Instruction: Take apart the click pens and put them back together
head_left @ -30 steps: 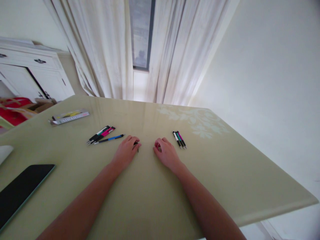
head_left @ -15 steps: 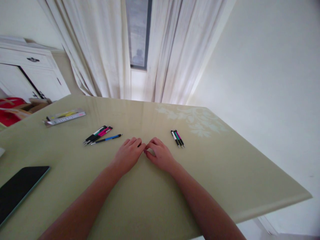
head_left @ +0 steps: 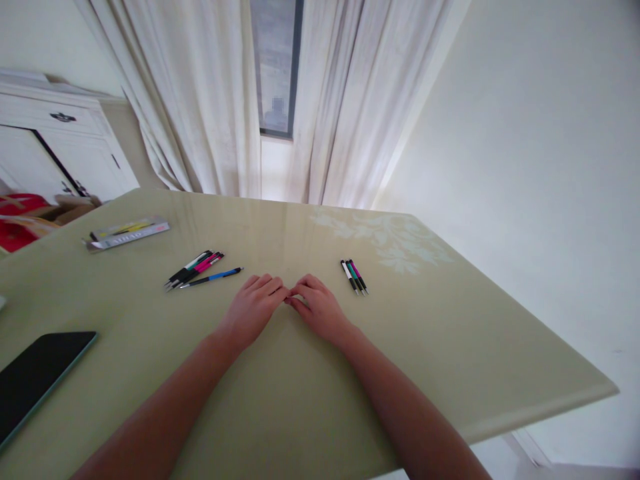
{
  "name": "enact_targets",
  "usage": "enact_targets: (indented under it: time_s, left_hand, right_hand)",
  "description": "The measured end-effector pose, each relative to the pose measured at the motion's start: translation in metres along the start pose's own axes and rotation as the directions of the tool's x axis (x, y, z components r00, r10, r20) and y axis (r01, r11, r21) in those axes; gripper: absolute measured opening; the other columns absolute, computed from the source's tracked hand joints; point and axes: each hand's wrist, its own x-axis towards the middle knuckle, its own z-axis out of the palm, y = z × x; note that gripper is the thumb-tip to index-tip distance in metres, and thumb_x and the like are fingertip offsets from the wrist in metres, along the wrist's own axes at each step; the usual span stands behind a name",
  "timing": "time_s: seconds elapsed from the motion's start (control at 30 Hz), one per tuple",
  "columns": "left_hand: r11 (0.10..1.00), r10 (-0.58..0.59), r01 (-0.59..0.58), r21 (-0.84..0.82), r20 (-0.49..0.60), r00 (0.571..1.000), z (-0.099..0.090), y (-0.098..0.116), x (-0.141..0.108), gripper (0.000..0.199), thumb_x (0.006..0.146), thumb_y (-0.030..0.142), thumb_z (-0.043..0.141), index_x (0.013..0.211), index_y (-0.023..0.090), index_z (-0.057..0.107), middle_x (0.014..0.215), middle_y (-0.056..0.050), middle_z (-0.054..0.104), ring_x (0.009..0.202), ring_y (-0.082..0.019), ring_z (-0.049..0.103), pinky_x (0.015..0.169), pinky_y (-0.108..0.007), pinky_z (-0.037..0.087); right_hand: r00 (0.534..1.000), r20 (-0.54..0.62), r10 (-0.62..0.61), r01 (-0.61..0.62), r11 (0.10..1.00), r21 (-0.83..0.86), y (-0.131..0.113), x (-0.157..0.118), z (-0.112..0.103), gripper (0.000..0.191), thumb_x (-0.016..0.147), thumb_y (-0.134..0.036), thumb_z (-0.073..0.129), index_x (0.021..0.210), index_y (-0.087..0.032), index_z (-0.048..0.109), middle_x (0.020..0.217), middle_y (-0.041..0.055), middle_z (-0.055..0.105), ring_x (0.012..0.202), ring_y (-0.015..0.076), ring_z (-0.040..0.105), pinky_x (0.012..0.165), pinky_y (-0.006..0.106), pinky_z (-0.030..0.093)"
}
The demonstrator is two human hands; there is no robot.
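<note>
My left hand (head_left: 257, 303) rests low over the middle of the table with its fingers curled inward. Against its fingertips comes my right hand (head_left: 319, 307), thumb and forefinger pinched together. Whatever lies between the two hands is too small and hidden to make out. Left of them is a small pile of pens (head_left: 194, 271) with black grips and white, green and pink barrels. A blue pen (head_left: 213, 277) lies beside that pile, nearest my left hand. To the right, three pens (head_left: 355, 277) in white, green and purple lie side by side.
A pale green table (head_left: 310, 413) spans the view. On its left are a dark tablet (head_left: 43, 373) and a clear pen package (head_left: 130, 233). Behind stand curtains (head_left: 210, 100) and a white cabinet (head_left: 60, 147); a wall (head_left: 540, 167) runs along the right.
My hands stay together with nearly the same pose; the right thumb and forefinger have drawn slightly closer. The pens have not moved on the table, and the view has shifted slightly.
</note>
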Motion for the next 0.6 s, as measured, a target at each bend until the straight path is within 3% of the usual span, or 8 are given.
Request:
enact_targets:
  time_s: [0.4,0.6]
  left_hand:
    - [1.0,-0.013,0.013,-0.008,-0.03,0.999,-0.0005,-0.0003,-0.0007,0.014,0.097,0.016,0.055,0.101,0.021,0.068,0.092,-0.008,0.068,0.094,-0.029,0.06,0.084,-0.042,0.042]
    - [0.977,-0.179,0.174,-0.12,-0.033,0.983,0.0046,-0.0034,0.0006,0.022,0.096,0.012,0.05,0.105,0.02,0.068,0.103,-0.01,0.067,0.1,-0.028,0.061,0.091,-0.042,0.044]
  right_hand:
    - [1.0,-0.018,0.006,-0.005,0.999,0.051,-0.0008,0.0002,0.0015,0.012,0.098,-0.027,0.063,0.101,-0.019,0.072,0.098,0.0039,0.063,0.094,0.0156,0.059,0.088,0.027,0.046]
    - [0.999,-0.035,0.016,-0.016,1.0,-0.002,-0.0002,0.0003,-0.0006,0.007,0.095,-0.024,0.066,0.096,-0.019,0.071,0.098,0.0042,0.063,0.095,0.0168,0.059,0.09,0.029,0.045]
